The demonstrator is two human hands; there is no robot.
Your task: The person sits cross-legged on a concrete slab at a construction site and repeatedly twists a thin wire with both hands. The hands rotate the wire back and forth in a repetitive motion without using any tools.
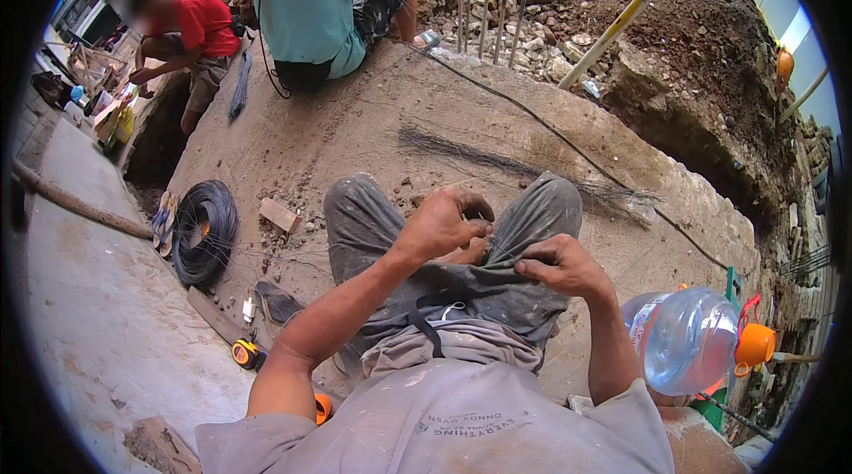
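Here; left fingers (477,206), right fingers (538,269) curled; closure, hold unclear; round wire coil (221,241); gritty concrete (351,132)

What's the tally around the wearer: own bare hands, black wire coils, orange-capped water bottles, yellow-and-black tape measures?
Bare hands, left hand and right hand: 2
Black wire coil: 1
Orange-capped water bottle: 1
Yellow-and-black tape measure: 1
Total: 5

Orange-capped clear bottle (692,341), yellow tape measure (244,353), brick piece (280,215), upright steel rods (524,3)
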